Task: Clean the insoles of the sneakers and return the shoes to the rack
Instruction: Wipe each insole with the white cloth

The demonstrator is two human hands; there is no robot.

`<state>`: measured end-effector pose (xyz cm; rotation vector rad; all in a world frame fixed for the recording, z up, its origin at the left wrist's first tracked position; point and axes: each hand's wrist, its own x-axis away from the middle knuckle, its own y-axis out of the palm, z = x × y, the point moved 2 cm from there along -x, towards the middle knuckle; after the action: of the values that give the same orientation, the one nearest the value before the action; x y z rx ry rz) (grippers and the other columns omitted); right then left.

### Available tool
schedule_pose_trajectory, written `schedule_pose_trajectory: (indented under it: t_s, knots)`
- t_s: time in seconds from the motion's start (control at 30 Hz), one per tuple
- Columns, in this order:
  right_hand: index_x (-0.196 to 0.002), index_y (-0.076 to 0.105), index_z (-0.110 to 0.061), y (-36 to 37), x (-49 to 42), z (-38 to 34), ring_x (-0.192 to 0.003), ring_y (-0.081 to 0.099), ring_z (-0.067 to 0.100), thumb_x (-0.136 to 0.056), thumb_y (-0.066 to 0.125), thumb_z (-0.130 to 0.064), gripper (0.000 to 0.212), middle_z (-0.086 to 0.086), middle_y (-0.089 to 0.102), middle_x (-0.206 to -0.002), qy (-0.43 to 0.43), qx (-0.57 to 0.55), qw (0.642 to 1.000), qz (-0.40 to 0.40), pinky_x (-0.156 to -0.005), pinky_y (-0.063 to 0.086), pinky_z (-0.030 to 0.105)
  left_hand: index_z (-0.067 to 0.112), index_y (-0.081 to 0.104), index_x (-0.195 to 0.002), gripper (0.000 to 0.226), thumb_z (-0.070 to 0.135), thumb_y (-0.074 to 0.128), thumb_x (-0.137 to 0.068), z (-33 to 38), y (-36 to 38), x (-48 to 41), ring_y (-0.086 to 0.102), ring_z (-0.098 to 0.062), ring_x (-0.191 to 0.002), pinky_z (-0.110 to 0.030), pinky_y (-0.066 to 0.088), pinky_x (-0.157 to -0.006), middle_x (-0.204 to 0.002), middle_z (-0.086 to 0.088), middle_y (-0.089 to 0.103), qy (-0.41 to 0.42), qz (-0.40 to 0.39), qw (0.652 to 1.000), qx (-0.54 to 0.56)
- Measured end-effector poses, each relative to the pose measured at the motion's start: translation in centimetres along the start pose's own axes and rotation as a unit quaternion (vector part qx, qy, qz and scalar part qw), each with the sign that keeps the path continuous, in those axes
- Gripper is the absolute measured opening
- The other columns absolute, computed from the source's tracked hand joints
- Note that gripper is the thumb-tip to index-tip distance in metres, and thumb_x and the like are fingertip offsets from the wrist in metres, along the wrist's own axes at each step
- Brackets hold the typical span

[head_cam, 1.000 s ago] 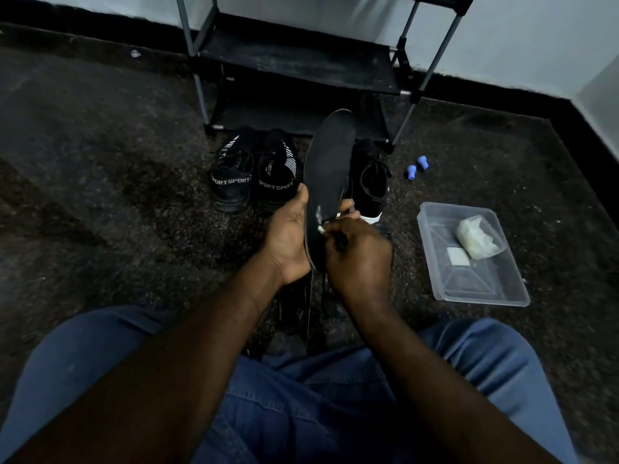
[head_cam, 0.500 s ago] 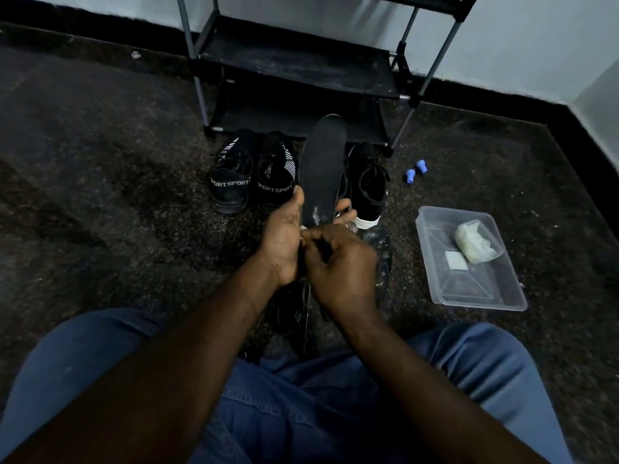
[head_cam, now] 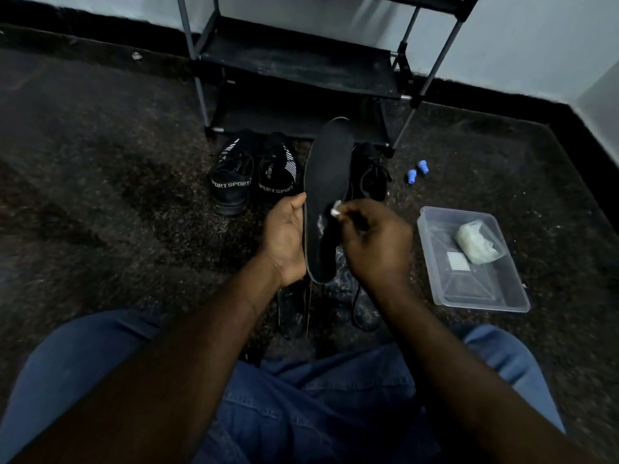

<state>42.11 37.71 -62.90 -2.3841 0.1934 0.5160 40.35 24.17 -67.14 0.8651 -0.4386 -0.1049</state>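
Black insole (head_cam: 330, 195) held upright just above picture centre, off the floor, toe toward twelve o'clock and heel toward six. Gripped along its nine o'clock edge by the left hand (head_cam: 284, 239), thumb on the near face, fingers hidden behind. Pressed to its three o'clock edge near mid-length, a small white wipe (head_cam: 335, 209), pinched in the curled fingertips of the right hand (head_cam: 375, 242). Pale smear on the black face just below the wipe.

Most likely mid-scrub. To do it well: keep the left grip firm against folding; work the wipe in short strokes from heel to toe, edges included; turn to a fresh patch once soiled; avoid soaking the foam.

Against half a second ago: right hand and wipe now further toward three o'clock and a little higher, off the heel area; heel end now uncovered; insole and left grip much as before.

Outward from the insole:
- At ten o'clock, a pair of black sneakers (head_cam: 234, 182) lettered SPORT, heels toward the camera.
- At two o'clock, a third black sneaker (head_cam: 370, 175), partly hidden behind the insole.
- At twelve, the black rack (head_cam: 301, 72) against the wall.
- At three, two small blue caps (head_cam: 415, 170).
- At four, a clear plastic tub (head_cam: 482, 305) with a whitish bag (head_cam: 477, 242) inside.
- At six, on the floor, more dark insole shapes (head_cam: 291, 313), hard to make out.
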Motion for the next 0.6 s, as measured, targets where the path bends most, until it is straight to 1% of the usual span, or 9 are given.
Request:
schedule_pose_trajectory:
  t_s: [0.07,0.13,0.23,0.3,0.33,0.37,0.47,0.53,0.6]
  knots:
    - [-0.096,0.078,-0.020,0.9,0.3,0.0,-0.086,0.067,0.023,-0.085,0.071,-0.010,0.016,-0.002,0.075,-0.093,-0.062,0.081,0.994,-0.031,-0.076,0.055,0.039,0.005,0.056,-0.143,0.060,0.046,0.033,-0.105,-0.1,0.0,0.0,0.062,-0.030,-0.115,-0.043,0.045,-0.105,-0.127,-0.014,0.067,0.001,0.005,1.000,0.002]
    - [-0.095,0.077,-0.019,1.3,0.7,0.2,-0.085,0.064,0.026,-0.081,0.071,-0.006,0.020,0.000,0.075,-0.092,-0.083,0.113,0.989,-0.044,-0.076,0.051,0.035,0.011,0.062,-0.140,0.065,0.057,0.032,-0.105,-0.2,0.0,0.2,0.063,-0.029,-0.118,-0.043,0.047,-0.105,-0.133,-0.013,0.066,-0.007,0.008,1.000,0.001]
    - [-0.095,0.076,-0.018,1.2,1.8,0.3,-0.085,0.063,0.024,-0.077,0.073,-0.001,0.025,0.001,0.074,-0.091,-0.090,0.112,0.989,-0.045,-0.075,0.046,0.030,0.014,0.077,-0.116,0.073,0.065,0.026,-0.103,-0.3,0.4,0.4,0.068,-0.028,-0.109,-0.041,0.054,-0.098,-0.123,-0.015,0.070,-0.021,0.002,1.000,-0.008]
    - [-0.096,0.077,-0.018,1.2,2.8,0.1,-0.087,0.064,0.024,-0.075,0.075,0.000,0.028,0.001,0.074,-0.091,-0.088,0.099,0.990,-0.050,-0.077,0.048,0.031,0.008,0.082,-0.099,0.083,0.067,0.023,-0.102,-0.2,0.8,0.6,0.070,-0.031,-0.102,-0.045,0.052,-0.099,-0.112,-0.019,0.071,-0.036,0.009,0.999,-0.011]
    - [-0.096,0.077,-0.018,1.3,3.4,-0.1,-0.087,0.065,0.023,-0.076,0.075,0.000,0.027,0.001,0.074,-0.091,-0.086,0.086,0.991,-0.052,-0.077,0.049,0.033,0.006,0.082,-0.095,0.085,0.067,0.023,-0.102,-0.2,0.8,0.5,0.071,-0.032,-0.102,-0.046,0.052,-0.099,-0.109,-0.021,0.073,-0.040,0.009,0.999,-0.006]
    - [-0.095,0.077,-0.018,1.3,4.0,-0.4,-0.086,0.065,0.023,-0.077,0.075,-0.002,0.024,0.000,0.074,-0.091,-0.084,0.070,0.993,-0.052,-0.078,0.051,0.034,0.002,0.080,-0.099,0.085,0.066,0.023,-0.103,-0.2,0.8,0.4,0.071,-0.033,-0.106,-0.048,0.053,-0.098,-0.110,-0.022,0.073,-0.042,0.010,0.999,0.001]
    - [-0.093,0.077,-0.019,1.6,5.4,-1.5,-0.082,0.068,0.017,-0.083,0.075,-0.006,0.017,-0.007,0.075,-0.089,-0.066,0.005,0.997,-0.035,-0.076,0.055,0.036,-0.003,0.062,-0.125,0.077,0.063,0.027,-0.104,0.0,0.7,0.5,0.059,-0.040,-0.127,-0.047,0.052,-0.102,-0.128,-0.026,0.065,-0.027,0.031,0.999,0.026]
    - [-0.092,0.078,-0.023,2.1,5.7,-1.9,-0.079,0.069,0.009,-0.084,0.075,-0.009,0.016,-0.012,0.075,-0.087,-0.008,-0.060,0.998,-0.021,-0.073,0.057,0.036,-0.004,0.055,-0.135,0.076,0.061,0.027,-0.105,0.1,0.8,0.6,0.058,-0.044,-0.128,-0.048,0.049,-0.106,-0.133,-0.029,0.061,-0.010,0.040,0.999,0.022]
    - [-0.092,0.077,-0.024,2.4,5.7,-2.1,-0.078,0.069,0.007,-0.085,0.073,-0.013,0.014,-0.013,0.075,-0.086,0.022,-0.087,0.996,-0.020,-0.071,0.057,0.036,-0.004,0.054,-0.137,0.075,0.059,0.028,-0.106,0.1,0.8,0.7,0.059,-0.043,-0.127,-0.047,0.049,-0.106,-0.134,-0.029,0.060,-0.003,0.048,0.999,0.016]
